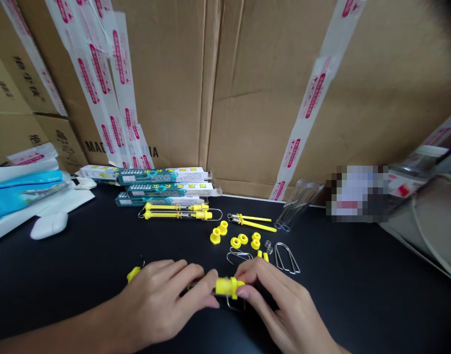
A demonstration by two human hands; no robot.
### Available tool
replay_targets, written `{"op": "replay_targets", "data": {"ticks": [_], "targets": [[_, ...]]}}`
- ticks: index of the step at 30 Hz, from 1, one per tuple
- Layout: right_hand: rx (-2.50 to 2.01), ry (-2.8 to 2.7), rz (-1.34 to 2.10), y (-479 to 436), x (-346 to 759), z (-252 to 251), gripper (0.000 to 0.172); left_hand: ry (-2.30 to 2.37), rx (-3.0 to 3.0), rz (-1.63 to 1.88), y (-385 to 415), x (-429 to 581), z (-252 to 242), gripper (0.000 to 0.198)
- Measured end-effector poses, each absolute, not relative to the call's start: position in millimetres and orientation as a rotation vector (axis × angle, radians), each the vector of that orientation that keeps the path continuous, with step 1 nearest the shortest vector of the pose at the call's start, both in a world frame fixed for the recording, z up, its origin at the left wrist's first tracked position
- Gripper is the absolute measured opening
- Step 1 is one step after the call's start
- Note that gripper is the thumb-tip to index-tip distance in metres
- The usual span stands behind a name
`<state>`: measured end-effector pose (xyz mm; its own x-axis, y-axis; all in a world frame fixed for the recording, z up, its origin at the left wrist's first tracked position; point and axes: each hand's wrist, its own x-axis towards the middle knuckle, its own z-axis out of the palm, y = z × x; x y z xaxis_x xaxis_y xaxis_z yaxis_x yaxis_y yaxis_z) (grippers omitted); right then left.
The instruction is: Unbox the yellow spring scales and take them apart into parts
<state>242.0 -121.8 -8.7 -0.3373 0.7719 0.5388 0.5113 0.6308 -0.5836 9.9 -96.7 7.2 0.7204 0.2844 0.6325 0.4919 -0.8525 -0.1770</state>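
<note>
Two hands clench a yellow spring scale [222, 288] lengthwise: the right hand [280, 300] pinches its collar [231, 284] between the fingers [243, 293], the left hand [159, 300] wraps right behind it.

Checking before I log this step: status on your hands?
Left hand and right hand both on yellow spring-scale body. Loose yellow parts and wire loops just beyond the right hand.

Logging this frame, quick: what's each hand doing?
Left hand: closed, holding the yellow spring-scale part.
Right hand: closed, pinching the same part at its yellow collar.
</note>
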Motion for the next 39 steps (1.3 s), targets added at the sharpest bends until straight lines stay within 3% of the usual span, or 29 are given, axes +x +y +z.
{"op": "replay_targets", "data": {"ticks": [8, 15, 18, 27, 32, 39], "targets": [[-0.990, -1.974, 0.401, -124, 241, -16, 0.009, -0.769, -2.672, -0.943, -96, 8, 0, 0.030], [-0.904, -1.819, 0.593, -124, 238, -6, 0.023, -0.743, -2.668, -0.928, -97, 7, 4, 0.031], [-0.947, -1.740, 0.720, -123, 237, -10, 0.013, -0.722, -2.667, -0.932, -97, 8, 8, 0.031], [-1.056, -1.772, 0.810, -120, 244, -11, 0.006, -0.776, -2.642, -0.921, -97, 7, 3, 0.029], [-0.975, -1.724, 0.733, -119, 241, -7, 0.006, -0.803, -2.639, -0.920, -95, 8, 5, 0.031], [-1.002, -1.638, 0.945, -118, 239, -11, 0.008, -0.762, -2.648, -0.912, -95, 7, 5, 0.030]]}}
